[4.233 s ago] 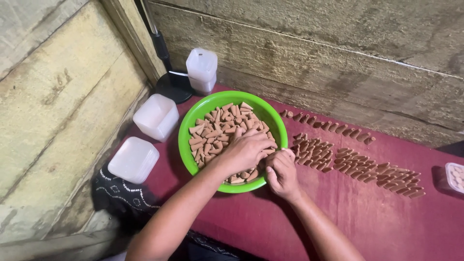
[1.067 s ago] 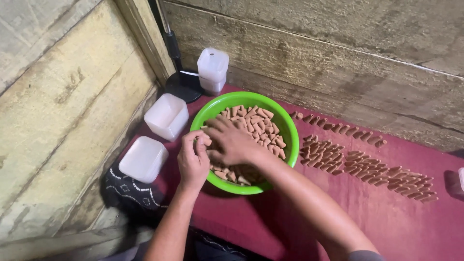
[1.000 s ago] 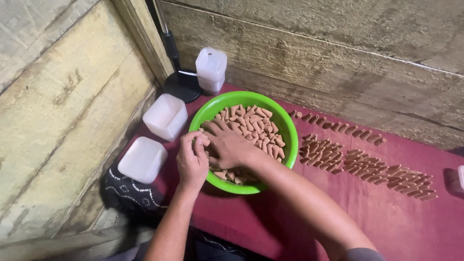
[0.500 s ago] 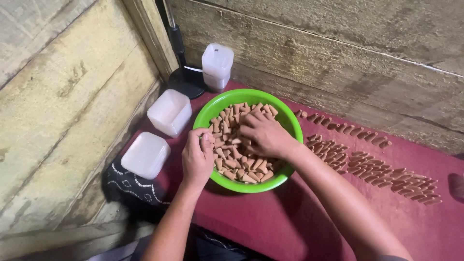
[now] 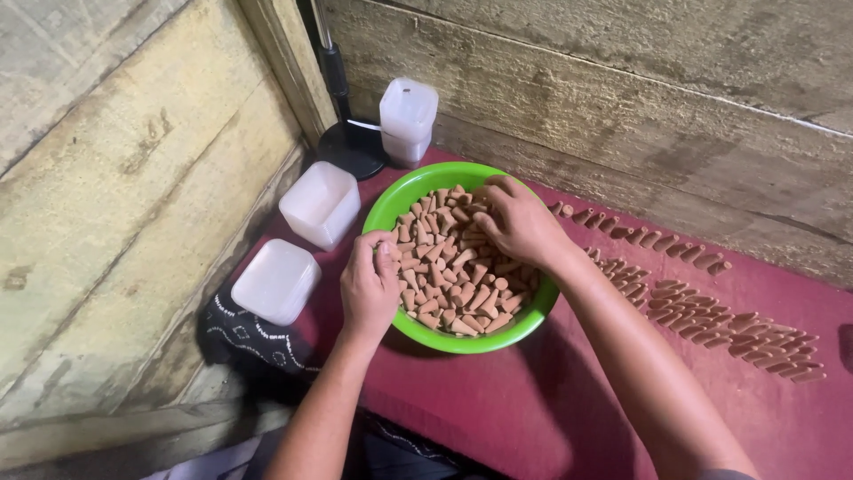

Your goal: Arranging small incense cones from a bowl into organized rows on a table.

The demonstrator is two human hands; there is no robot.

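Cones (image 5: 458,280) filled the green bowl (image 5: 391,200) near the red cloth's (image 5: 533,409) left edge, the right hand (image 5: 520,222) curled down into them, the left hand (image 5: 369,284) pinching some at the bowl's left rim, white tubs (image 5: 298,240) just beyond.

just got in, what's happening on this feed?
A person has both hands in a green bowl of small brown cones. The left hand pinches cones at the near-left rim; the right hand rests on the pile at the far side. More cones lie in rows on the red cloth.
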